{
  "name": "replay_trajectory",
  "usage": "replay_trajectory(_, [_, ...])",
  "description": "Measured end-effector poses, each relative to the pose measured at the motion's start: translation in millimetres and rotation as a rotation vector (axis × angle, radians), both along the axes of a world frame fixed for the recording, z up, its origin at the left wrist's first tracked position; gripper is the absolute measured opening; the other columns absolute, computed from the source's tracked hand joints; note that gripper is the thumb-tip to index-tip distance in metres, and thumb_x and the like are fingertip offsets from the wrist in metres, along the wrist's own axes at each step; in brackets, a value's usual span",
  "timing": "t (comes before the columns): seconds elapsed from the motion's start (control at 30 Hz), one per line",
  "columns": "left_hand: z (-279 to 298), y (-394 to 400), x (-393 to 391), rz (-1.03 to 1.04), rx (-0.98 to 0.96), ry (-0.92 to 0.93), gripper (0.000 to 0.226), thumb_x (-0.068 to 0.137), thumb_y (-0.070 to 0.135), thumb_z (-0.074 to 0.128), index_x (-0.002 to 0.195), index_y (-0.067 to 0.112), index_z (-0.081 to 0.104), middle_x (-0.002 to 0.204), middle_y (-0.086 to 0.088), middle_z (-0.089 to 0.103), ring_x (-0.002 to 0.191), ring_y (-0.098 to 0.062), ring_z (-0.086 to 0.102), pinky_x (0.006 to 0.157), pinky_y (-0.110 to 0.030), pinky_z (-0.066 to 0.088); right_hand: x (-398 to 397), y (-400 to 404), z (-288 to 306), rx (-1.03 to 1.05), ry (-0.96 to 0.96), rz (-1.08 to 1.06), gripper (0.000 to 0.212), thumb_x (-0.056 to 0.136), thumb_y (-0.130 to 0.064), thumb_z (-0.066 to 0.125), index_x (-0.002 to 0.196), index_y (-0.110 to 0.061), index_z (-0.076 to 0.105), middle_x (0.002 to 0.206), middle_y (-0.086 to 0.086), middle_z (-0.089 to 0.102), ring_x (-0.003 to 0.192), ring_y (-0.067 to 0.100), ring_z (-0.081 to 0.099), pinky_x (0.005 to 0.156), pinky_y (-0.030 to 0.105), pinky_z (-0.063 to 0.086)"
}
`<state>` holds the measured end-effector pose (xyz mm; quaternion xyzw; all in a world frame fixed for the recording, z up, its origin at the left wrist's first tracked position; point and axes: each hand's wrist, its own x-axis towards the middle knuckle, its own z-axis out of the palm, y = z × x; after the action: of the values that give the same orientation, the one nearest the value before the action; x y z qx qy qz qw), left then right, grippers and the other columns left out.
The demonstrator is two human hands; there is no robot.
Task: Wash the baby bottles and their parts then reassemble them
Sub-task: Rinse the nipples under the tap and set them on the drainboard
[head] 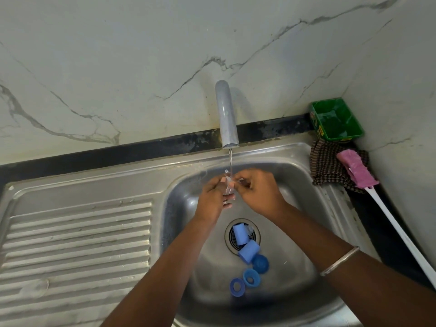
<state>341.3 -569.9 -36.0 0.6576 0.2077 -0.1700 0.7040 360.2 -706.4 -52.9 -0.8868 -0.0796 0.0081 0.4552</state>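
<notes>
Over the steel sink basin (295,208), my left hand (213,197) and my right hand (256,190) together hold a small clear part (228,184), probably a teat, under the running water from the grey tap (227,114). Fingers of both hands pinch it. On the sink floor lie two light blue caps (240,234) (249,252), a dark blue dome cap (260,263) and two blue collar rings (251,277) (237,286). A clear piece (250,230) sits by the drain.
A ribbed draining board (75,244) lies left of the basin. At the right corner stand a green tub (336,119), a checked cloth (328,166) and a pink sponge brush with a long white handle (358,168). Marble wall behind.
</notes>
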Motion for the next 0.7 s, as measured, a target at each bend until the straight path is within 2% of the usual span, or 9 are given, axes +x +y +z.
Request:
replay_trajectory(0.1, [-0.8,-1.0,2.9,0.036,-0.056,0.034,0.014,0.102,0.024,0.054,0.098,0.018,0.067,0.087,-0.001,0.070,0.079,-0.012,0.064,0.070,-0.023,0.051,3.3,-0.9,-3.2,0.173,0.166,-0.121,0.007,0.089,-0.022,0.074,0.093,-0.019,0.078,0.081,-0.008,0.075,0.074,0.003,0.070,0.077,0.027,0.058])
replay_trajectory(0.2, [-1.7,-1.9,7.8,0.052,-0.066,0.113,0.015,0.098,0.026,0.061,0.105,0.013,0.065,0.094,-0.004,0.077,0.086,-0.019,0.072,0.076,-0.030,0.056,3.6,-2.1,-3.6,0.346,0.323,-0.174,0.012,0.088,-0.025,0.075,0.094,-0.015,0.079,0.081,-0.002,0.077,0.078,0.014,0.074,0.085,0.041,0.060])
replay_trajectory(0.27, [0.8,-2.4,10.8,0.058,-0.061,0.160,0.016,0.096,0.023,0.065,0.106,0.011,0.064,0.095,-0.009,0.077,0.082,-0.018,0.074,0.073,-0.030,0.058,4.1,-4.2,-2.7,0.392,0.406,-0.171,0.017,0.087,-0.029,0.076,0.094,-0.014,0.080,0.082,0.001,0.078,0.080,0.016,0.075,0.087,0.043,0.059])
replay_trajectory(0.4, [3.3,-6.3,14.5,0.193,-0.141,0.243,0.028,0.088,0.015,0.073,0.110,0.003,0.061,0.088,-0.012,0.076,0.070,-0.016,0.072,0.063,-0.025,0.059,16.7,-7.2,-2.6,0.248,0.449,-0.189,0.010,0.089,-0.027,0.072,0.084,-0.020,0.077,0.079,0.003,0.076,0.078,0.021,0.074,0.085,0.047,0.059])
replay_trajectory(0.5, [4.6,-7.7,18.0,0.238,-0.174,0.268,0.030,0.084,0.013,0.077,0.109,0.002,0.064,0.075,-0.007,0.075,0.065,-0.014,0.071,0.058,-0.022,0.059,41.5,-3.7,6.3,0.121,0.379,-0.282,0.012,0.094,-0.025,0.067,0.100,-0.017,0.074,0.096,0.005,0.075,0.080,0.019,0.072,0.087,0.043,0.059])
replay_trajectory(0.57, [1.6,-8.9,19.8,0.171,-0.052,0.216,0.026,0.080,0.008,0.080,0.100,0.004,0.065,0.076,-0.008,0.074,0.070,-0.017,0.071,0.071,-0.030,0.062,59.6,-0.1,22.9,0.061,0.272,-0.232,0.029,0.092,-0.030,0.069,0.117,-0.017,0.069,0.111,0.002,0.072,0.088,0.017,0.070,0.090,0.036,0.056])
replay_trajectory(0.63, [-1.6,-10.7,20.4,0.076,0.190,0.049,0.026,0.073,0.006,0.086,0.084,0.010,0.063,0.083,-0.009,0.073,0.078,-0.021,0.072,0.080,-0.039,0.061,73.9,4.1,40.7,-0.021,0.181,-0.107,0.044,0.088,-0.031,0.073,0.129,-0.016,0.064,0.117,0.003,0.070,0.097,0.018,0.066,0.089,0.027,0.049])
replay_trajectory(0.7, [-3.7,-11.0,19.4,0.000,0.370,-0.120,0.028,0.068,0.007,0.089,0.076,0.013,0.063,0.081,0.000,0.072,0.077,-0.015,0.071,0.077,-0.034,0.060,84.1,10.7,52.6,-0.161,0.133,0.011,0.044,0.088,-0.031,0.074,0.127,-0.012,0.064,0.111,0.007,0.069,0.096,0.020,0.062,0.081,0.024,0.043])
